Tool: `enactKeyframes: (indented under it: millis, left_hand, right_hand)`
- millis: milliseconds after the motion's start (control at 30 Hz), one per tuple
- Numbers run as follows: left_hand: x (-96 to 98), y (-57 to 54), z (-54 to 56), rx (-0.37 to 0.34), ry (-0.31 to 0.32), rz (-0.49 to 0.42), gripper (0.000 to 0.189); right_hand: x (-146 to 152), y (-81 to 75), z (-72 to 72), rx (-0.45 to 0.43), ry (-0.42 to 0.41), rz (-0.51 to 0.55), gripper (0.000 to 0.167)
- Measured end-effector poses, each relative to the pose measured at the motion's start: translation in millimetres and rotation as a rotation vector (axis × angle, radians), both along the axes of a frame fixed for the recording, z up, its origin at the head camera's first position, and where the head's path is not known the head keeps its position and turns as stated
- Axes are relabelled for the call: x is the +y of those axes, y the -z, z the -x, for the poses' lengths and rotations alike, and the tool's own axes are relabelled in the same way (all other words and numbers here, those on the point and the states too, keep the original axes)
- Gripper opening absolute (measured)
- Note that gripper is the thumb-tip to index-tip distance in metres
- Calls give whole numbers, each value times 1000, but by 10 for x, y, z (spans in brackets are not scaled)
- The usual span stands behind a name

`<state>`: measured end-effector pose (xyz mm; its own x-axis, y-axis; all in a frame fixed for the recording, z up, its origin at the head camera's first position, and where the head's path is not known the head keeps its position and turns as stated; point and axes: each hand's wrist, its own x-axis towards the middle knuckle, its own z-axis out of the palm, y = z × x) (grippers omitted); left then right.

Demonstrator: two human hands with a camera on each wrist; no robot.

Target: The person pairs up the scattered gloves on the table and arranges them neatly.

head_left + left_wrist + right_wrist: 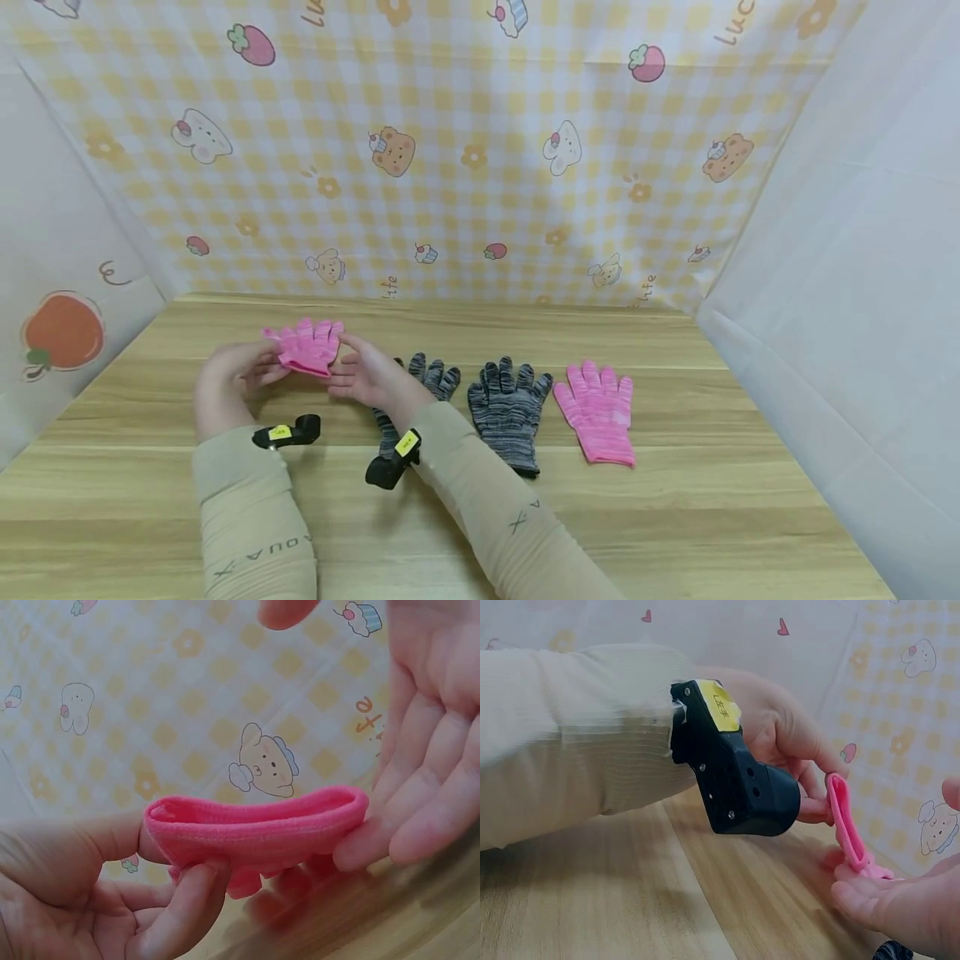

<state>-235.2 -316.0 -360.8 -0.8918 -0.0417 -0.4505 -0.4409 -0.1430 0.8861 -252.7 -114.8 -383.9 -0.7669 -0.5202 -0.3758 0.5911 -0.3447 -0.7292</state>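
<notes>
A pink knit glove [309, 346] is held up over the back left of the table, cuff toward me and fingers pointing away. My left hand [236, 371] pinches the left edge of its cuff between thumb and fingers. In the left wrist view, the cuff opening [255, 814] gapes in a flat oval. At the cuff's right edge is my right hand [375, 382], fingers extended, with fingertips against the knit and the thumb held apart from it. In the right wrist view, the same glove [845, 825] spans the space between both hands.
Beneath my right forearm lies a grey-black striped glove [441, 382], partly hidden. To its right are another grey-black glove [510, 417] and a pink glove [600, 412], both flat on the wooden table [675, 533]. A checked cloth [480, 192] hangs behind the table.
</notes>
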Motion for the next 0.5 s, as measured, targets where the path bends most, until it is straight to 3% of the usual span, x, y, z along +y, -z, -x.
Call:
enactKeyframes:
  millis: [300,500]
  left_hand:
    - [-1,9,-14,45,62,-51,18]
    - [-7,-12,-12,83,119,-13,10]
  right_hand:
    - [22,-3,49,36,14,13,69]
    - [41,-21,72,37,23,22,60]
